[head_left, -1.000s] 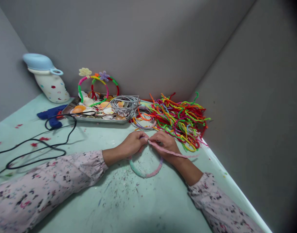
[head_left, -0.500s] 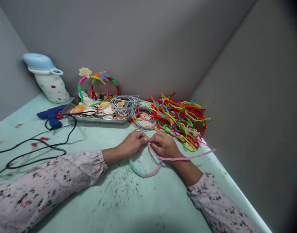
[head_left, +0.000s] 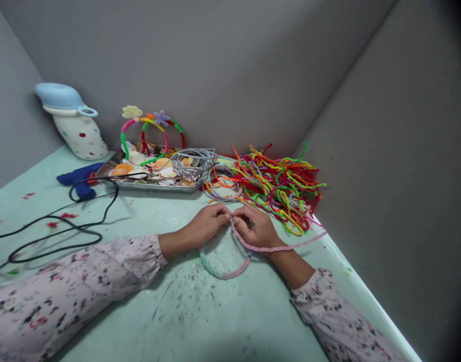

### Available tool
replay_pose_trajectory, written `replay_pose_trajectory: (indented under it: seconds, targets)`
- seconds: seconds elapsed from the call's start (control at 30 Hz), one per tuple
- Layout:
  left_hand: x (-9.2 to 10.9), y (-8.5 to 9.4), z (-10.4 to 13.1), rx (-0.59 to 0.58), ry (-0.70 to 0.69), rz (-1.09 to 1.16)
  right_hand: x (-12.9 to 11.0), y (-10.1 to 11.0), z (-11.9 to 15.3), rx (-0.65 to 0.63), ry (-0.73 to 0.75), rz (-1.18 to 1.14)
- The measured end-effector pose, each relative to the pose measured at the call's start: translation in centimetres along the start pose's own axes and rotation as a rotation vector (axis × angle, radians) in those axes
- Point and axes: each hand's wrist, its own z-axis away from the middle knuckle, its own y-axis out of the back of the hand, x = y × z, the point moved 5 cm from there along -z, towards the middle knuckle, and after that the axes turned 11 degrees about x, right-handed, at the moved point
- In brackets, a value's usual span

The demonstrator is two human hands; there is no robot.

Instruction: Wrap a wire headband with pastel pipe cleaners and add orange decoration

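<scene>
A ring wrapped in mint, pink and lilac fuzzy stem hangs below my hands, its top hidden by the fingers. My left hand is closed in a pinch on the ring's upper part. Opposite it, fingertips nearly touching, my right hand pinches a pink pipe cleaner near its end at the ring. The loose length of that pipe cleaner curves down and trails right over my right wrist.
Behind are a metal tray of shells with two colourful flower rings, grey wire coils and a pipe cleaner pile. A blue glue gun, its black cable and a bottle stand left.
The fingers of my right hand have shifted slightly at the pinch point. The loose end of the pink pipe cleaner has drawn a little to the left.
</scene>
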Motion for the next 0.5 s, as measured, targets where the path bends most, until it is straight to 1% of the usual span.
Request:
replay_pose_trajectory:
  seconds: [0.2, 0.37, 0.5]
  targets:
    - [-0.5, 0.0, -0.2, 0.014, -0.056, -0.036, 0.1, -0.1, -0.1, 0.009, -0.051, -0.022]
    - [-1.1, 0.1, -0.3, 0.027, -0.065, -0.109, 0.3, -0.3, 0.0, -0.007, -0.082, -0.034]
    - [-1.2, 0.1, -0.3, 0.018, -0.076, -0.131, 0.4, -0.3, 0.1, -0.017, -0.078, -0.031]
